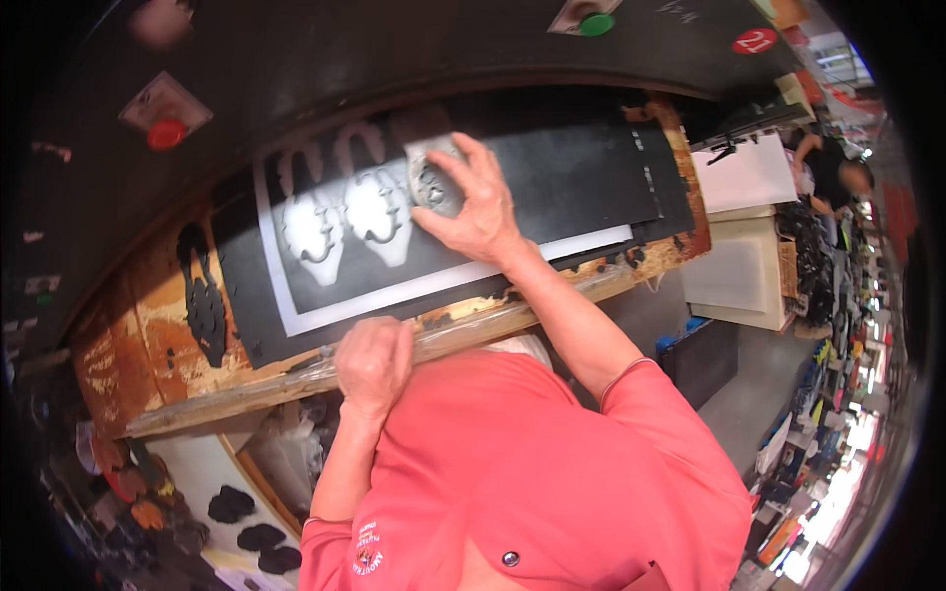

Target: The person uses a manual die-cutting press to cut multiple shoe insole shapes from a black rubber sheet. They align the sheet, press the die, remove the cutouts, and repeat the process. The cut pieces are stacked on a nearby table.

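Here, right hand (480, 202) pinches one metal die (434, 177); left hand (372, 362) fisted; two white cutouts (345, 222).

A worn wooden bench (148, 345) carries a black sheet (581, 177); loose black cutouts (205, 305) lie at its left

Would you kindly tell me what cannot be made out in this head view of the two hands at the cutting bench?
- Metal cutting die: the right hand covers most of it, so its outline is unclear.
- Left hand: fingers curl over the wooden bench edge; whether they hold anything is hidden.
- Black sheet: its far edge is lost in shadow under the press.
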Tool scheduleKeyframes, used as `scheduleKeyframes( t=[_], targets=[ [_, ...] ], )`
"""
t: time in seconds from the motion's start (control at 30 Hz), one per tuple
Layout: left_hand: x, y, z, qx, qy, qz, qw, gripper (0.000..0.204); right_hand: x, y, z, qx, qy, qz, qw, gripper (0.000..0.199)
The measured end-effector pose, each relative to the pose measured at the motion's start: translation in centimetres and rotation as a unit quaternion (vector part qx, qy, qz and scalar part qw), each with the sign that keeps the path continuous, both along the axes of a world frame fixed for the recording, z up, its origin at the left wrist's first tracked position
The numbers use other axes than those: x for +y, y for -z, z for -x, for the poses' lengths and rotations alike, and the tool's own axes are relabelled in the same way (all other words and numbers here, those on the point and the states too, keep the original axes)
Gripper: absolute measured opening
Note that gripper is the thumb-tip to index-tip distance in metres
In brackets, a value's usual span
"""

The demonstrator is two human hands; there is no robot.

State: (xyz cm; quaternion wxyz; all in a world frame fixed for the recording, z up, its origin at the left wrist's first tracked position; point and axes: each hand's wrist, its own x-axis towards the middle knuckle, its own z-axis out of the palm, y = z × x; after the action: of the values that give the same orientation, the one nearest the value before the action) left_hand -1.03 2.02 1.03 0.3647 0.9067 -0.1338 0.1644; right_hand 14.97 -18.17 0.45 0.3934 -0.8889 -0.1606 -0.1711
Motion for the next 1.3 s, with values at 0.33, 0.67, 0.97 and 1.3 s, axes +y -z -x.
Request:
scheduleKeyframes(
  t=[0.33,0.67,0.97,1.3],
  targets=[
    [0.5,2.1,1.0,-0.042,-0.078,-0.019,0.996,0.019,-9.9,-6.3,-0.3,-0.164,0.125,-0.182,0.961,0.015],
    [0.0,2.6,1.1,-0.062,-0.132,0.001,0.989,0.030,-12.3,-2.0,7.9,-0.085,0.143,-0.135,0.977,0.022],
    [-0.3,1.9,1.0,-0.050,-0.144,-0.002,0.988,0.030,-11.2,2.0,10.1,-0.035,0.147,-0.033,0.988,0.018],
    [-0.1,2.3,1.2,-0.033,-0.136,-0.019,0.990,0.031,-11.3,2.2,10.6,-0.027,0.141,-0.066,0.987,0.018]
  ],
)
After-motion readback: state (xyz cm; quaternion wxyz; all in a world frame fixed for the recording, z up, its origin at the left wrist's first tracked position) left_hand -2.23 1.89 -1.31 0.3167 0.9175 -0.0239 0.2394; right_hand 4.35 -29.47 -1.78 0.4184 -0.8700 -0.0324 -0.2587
